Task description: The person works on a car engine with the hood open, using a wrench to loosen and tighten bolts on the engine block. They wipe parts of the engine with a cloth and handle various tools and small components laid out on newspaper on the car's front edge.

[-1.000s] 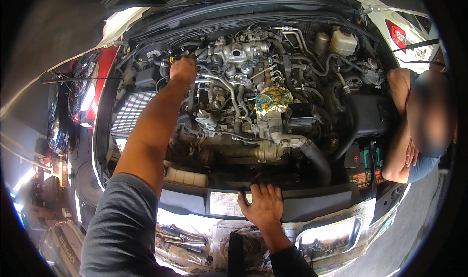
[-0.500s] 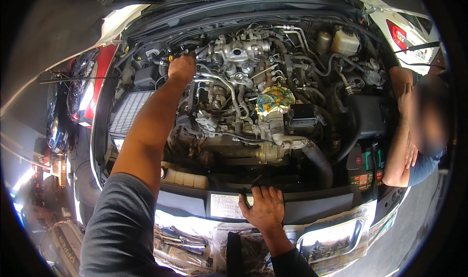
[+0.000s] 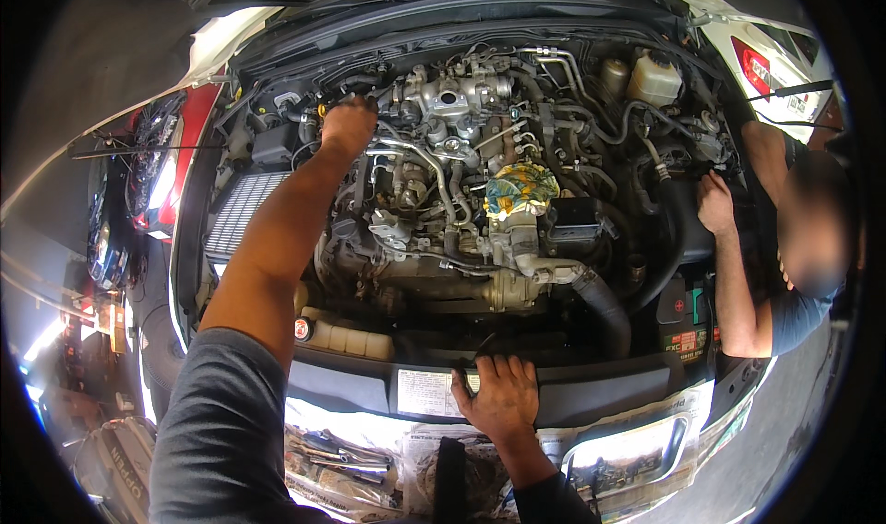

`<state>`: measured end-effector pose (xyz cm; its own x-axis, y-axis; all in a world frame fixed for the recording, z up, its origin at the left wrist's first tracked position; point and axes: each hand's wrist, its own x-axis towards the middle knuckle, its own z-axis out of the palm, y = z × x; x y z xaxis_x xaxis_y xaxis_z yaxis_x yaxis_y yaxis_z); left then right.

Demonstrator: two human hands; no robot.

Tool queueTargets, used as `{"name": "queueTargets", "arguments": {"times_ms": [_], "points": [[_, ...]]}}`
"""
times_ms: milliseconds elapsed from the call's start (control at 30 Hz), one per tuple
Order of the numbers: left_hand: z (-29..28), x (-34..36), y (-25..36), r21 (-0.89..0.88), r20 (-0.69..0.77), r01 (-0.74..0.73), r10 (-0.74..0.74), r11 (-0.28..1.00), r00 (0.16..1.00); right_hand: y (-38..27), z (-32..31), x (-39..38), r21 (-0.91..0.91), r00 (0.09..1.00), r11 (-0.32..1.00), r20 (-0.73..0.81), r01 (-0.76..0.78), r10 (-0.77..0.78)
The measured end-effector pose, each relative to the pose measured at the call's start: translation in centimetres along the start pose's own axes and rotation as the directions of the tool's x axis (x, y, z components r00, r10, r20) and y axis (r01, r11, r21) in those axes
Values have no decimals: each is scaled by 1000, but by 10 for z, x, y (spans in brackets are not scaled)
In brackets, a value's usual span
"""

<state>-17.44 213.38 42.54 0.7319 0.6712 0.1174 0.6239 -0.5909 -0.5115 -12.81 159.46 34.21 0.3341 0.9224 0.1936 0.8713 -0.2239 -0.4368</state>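
Observation:
My left hand [image 3: 351,125] reaches to the far left of the engine [image 3: 452,100]. Its fingers are closed among dark hoses beside a yellow-tipped part [image 3: 322,111]; whatever they grip is hidden beneath the hand. Lower down, my right hand [image 3: 498,397] rests with fingers apart on the black front panel [image 3: 600,390], holding nothing, next to a white printed label [image 3: 426,392]. A crumpled yellow-and-blue patterned cloth or wrap [image 3: 521,192] covers an engine opening near the middle.
At the right, a co-worker's hand [image 3: 715,206] touches a black box [image 3: 688,220] near the battery [image 3: 683,316]. Newspaper [image 3: 544,441] covers the front edge, bearing a tray of tools [image 3: 341,455] and another metal tray [image 3: 628,455]. A coolant tank [image 3: 351,337] sits front left.
The co-worker's hand has come forward from the upper body to the black box. My left forearm has shifted slightly, with its hand at nearly the same spot; my right hand stays put.

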Motion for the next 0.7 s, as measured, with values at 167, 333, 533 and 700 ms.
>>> {"name": "queueTargets", "arguments": {"times_ms": [167,333,533,700], "points": [[-10,14,3,132,-35,-85,91,988,995,0,-1,0,5,999,1000,34,-14,13],[-32,20,9,86,99,-69,61,994,993,0,-2,1,12,1000,1000,-9,1,-1],[-21,40,9,-208,109,364,-348,908,931,-1,-4,2,31,1000,999,-20,11,-11],[-18,72,-14,-628,648,736,-354,252,674,0,-3,3,19,999,1000,-46,25,-24]]}}
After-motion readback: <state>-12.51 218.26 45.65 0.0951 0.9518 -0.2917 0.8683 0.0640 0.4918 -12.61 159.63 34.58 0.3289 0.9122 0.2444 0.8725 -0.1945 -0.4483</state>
